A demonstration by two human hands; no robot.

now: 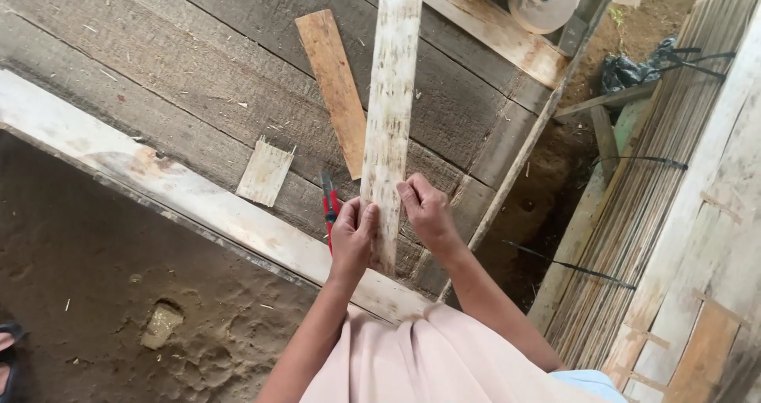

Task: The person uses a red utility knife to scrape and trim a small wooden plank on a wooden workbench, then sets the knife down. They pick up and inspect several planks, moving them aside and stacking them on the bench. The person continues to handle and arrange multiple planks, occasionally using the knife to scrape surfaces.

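Head view: the left hand (352, 240) and the right hand (426, 213) each pinch one edge of a long, pale, speckled bamboo slat (391, 110), fingers clamped on it near its lower end, so that the slat runs away from the person above the weathered grey plank platform (198, 62). Red-handled pliers (329, 206) lie on the planks just beside the left hand. An orange-brown flat wooden strip (337, 86) and a small pale splintered offcut (265, 172) lie farther left, while bundled thin bamboo strips (666, 189) are stacked at the right.
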